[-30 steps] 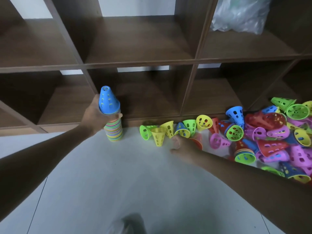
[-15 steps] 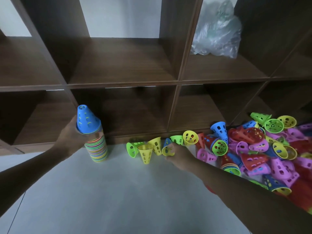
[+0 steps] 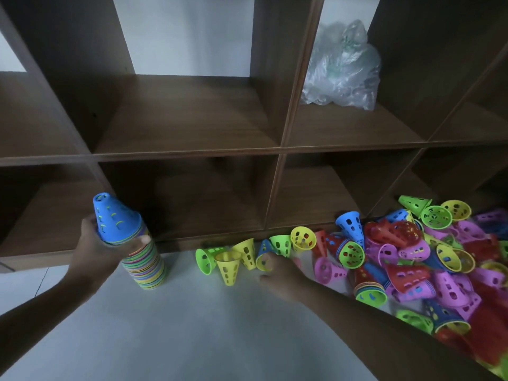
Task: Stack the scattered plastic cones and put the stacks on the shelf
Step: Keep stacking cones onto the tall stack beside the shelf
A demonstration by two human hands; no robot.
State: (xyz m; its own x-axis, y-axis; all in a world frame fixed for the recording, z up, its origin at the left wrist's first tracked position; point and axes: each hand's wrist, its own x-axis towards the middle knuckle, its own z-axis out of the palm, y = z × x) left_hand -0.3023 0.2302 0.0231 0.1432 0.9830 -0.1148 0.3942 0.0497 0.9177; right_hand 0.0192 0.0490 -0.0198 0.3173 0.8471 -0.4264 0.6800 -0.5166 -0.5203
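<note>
Stack (image 3: 143, 259): a tall column of nested cones, topped by a blue cone (image 3: 114, 218), is stood on the floor (image 3: 192, 325) just in front of the shelf (image 3: 187, 152), by the lower left compartment.
Left hand (image 3: 96, 248): it is wrapped round the stack's upper part, with the thumb laid across the front under the blue cone; the column is held upright.
Right hand (image 3: 280, 273): it is stretched to a small blue-and-yellow cone (image 3: 265, 255) at the near edge of the loose group; the fingers are curled at its rim, but whether it is gripped or only touched cannot be told, as the hand is blurred.
Loose cones: a green cone (image 3: 206, 257) and a yellow cone (image 3: 229, 268) are lying close by, and a large mixed pile (image 3: 412, 257) is spread to the right along the shelf's foot.
Handling: the cones are judged to be light, thin, perforated plastic, stiff enough to be pinched at the rim yet smooth enough to slip. A single cone is best taken by its wide rim or through a hole. The stack is likely to be top-heavy and is best held low and high together when lifted.
Bag (image 3: 341, 72): a clear plastic bag is set in an upper compartment.
Progress: much is judged to be left unstacked.
</note>
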